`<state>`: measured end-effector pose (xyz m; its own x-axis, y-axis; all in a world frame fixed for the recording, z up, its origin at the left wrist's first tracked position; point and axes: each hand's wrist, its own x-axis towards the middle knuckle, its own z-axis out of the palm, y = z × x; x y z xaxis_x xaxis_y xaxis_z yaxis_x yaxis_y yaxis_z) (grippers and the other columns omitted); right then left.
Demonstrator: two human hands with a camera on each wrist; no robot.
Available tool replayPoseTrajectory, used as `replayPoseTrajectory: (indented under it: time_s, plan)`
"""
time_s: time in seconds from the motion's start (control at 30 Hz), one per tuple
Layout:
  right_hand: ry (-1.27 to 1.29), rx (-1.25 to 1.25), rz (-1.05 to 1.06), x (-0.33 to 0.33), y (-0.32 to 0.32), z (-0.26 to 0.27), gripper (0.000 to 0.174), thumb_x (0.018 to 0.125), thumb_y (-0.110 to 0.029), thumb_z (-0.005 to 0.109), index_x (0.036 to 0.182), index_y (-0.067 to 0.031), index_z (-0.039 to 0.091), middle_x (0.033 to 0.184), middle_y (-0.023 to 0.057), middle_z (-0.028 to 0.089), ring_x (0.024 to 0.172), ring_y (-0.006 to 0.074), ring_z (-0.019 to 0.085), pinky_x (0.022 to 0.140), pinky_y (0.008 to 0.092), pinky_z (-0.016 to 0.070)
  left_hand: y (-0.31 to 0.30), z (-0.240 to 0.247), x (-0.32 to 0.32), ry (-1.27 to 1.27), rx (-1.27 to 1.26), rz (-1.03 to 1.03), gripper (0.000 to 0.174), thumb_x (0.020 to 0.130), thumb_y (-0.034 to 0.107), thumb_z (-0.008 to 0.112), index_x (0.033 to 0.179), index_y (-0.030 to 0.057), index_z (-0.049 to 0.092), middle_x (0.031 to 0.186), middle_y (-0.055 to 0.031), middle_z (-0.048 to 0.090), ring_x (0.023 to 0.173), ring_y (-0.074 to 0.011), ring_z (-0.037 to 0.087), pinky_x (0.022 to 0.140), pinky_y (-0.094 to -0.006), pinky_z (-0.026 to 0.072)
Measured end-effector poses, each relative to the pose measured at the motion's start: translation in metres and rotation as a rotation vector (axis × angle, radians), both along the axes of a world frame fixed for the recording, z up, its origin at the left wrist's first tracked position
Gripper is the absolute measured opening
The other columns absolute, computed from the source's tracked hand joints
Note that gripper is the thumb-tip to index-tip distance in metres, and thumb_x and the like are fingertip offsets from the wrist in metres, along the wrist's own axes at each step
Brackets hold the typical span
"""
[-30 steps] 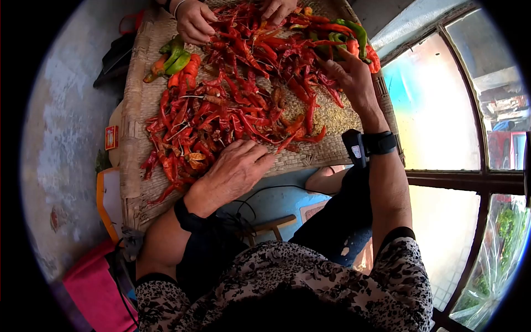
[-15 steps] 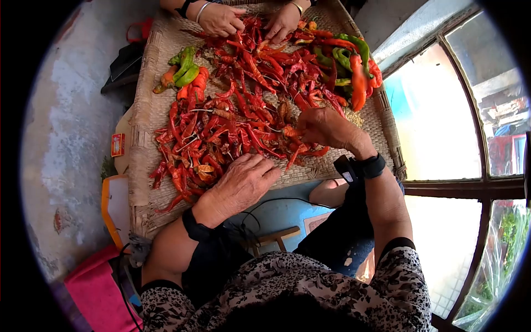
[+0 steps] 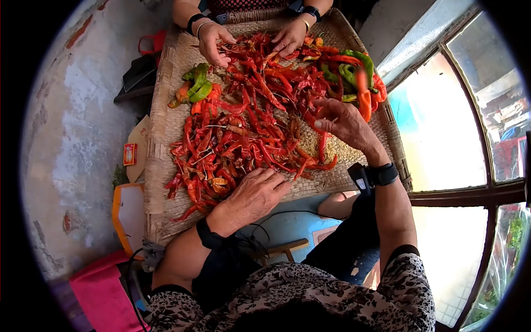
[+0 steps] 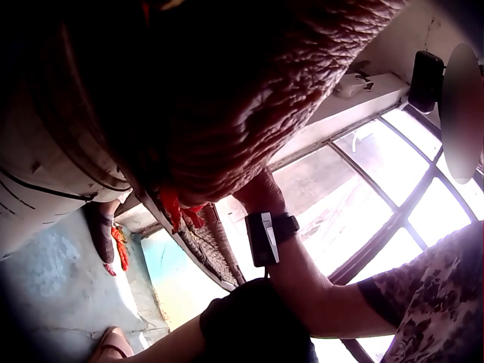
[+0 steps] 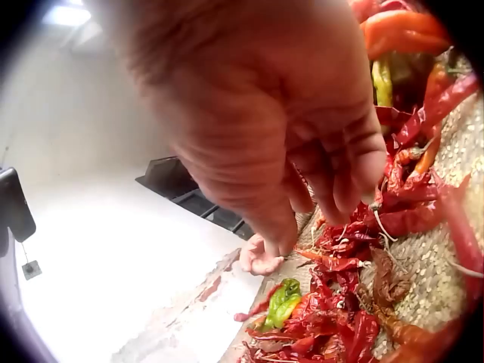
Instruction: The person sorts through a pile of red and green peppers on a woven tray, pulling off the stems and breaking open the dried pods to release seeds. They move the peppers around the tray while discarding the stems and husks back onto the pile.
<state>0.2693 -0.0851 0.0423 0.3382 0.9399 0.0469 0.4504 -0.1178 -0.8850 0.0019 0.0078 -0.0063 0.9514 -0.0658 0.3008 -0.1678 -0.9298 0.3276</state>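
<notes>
Dried red chili peppers (image 3: 260,149) cover much of a woven tray (image 3: 156,182). My left hand (image 3: 257,193) rests over the tray's near edge, beside the closest chilies, its fingers lying relaxed; in the left wrist view its dark underside fills the top. Over the right part of the pile hovers my right hand (image 3: 348,128), thumb and fingers loosely bent and apart. Seen from the right wrist, nothing is between its fingertips. Fresh green and red peppers (image 3: 347,73) lie just beyond it, at the tray's right side.
Across the tray another person's hands (image 3: 213,44) work at the far chilies. A small group of green and orange peppers (image 3: 200,88) sits at the left. Pale seeds (image 3: 340,146) are scattered on the weave. A window (image 3: 437,122) stands close on the right, a wall (image 3: 72,166) on the left.
My right hand went from the fresh peppers at the right to the near chilies, then back up a little. My left hand stays at the near edge. The other person's hands have moved apart.
</notes>
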Motion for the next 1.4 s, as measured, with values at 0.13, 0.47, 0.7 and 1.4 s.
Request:
replayPoseTrajectory:
  time_s: [0.13, 0.47, 0.7, 1.4]
  plan:
    - [-0.313, -0.243, 0.552, -0.021, -0.01, -0.014, 0.032, 0.075, -0.01, 0.074, 0.106, -0.0069, 0.067, 0.095, 0.0073, 0.063, 0.09, 0.022, 0.062, 0.076, 0.0333, 0.0517, 0.0, 0.001, 0.0, 0.019, 0.0, -0.003, 0.026, 0.081, 0.004, 0.063, 0.107, 0.003, 0.061, 0.101, -0.0086, 0.058, 0.094, -0.0238, 0.055, 0.083, -0.037, 0.0461]
    - [-0.058, -0.29, 0.342, -0.021, 0.0, -0.004, 0.015, 0.082, -0.015, 0.073, 0.089, -0.0033, 0.066, 0.081, 0.0032, 0.064, 0.074, 0.0139, 0.061, 0.065, 0.0283, 0.0484, -0.001, -0.001, 0.001, 0.005, 0.029, -0.006, 0.025, 0.082, 0.006, 0.063, 0.106, 0.0018, 0.061, 0.101, -0.0095, 0.059, 0.096, -0.0253, 0.056, 0.086, -0.0375, 0.0464]
    - [0.34, 0.288, -0.281, 0.003, 0.012, -0.008, 0.054, 0.094, -0.029, 0.061, 0.129, 0.0089, 0.046, 0.095, 0.0101, 0.064, 0.079, 0.0116, 0.063, 0.069, 0.0246, 0.0557, -0.001, 0.001, 0.0, 0.058, 0.013, -0.01, 0.022, 0.082, 0.005, 0.063, 0.104, 0.0018, 0.061, 0.1, -0.0102, 0.059, 0.097, -0.025, 0.056, 0.086, -0.0377, 0.0466]
    - [0.507, -0.185, 0.319, -0.004, -0.008, 0.004, 0.019, 0.087, -0.016, 0.071, 0.096, -0.0005, 0.067, 0.076, 0.0008, 0.066, 0.063, 0.0072, 0.061, 0.053, 0.0205, 0.0503, -0.002, 0.006, 0.001, 0.069, 0.04, -0.012, 0.025, 0.081, 0.004, 0.063, 0.106, 0.0003, 0.06, 0.101, -0.0097, 0.058, 0.094, -0.0244, 0.056, 0.085, -0.0368, 0.0472]
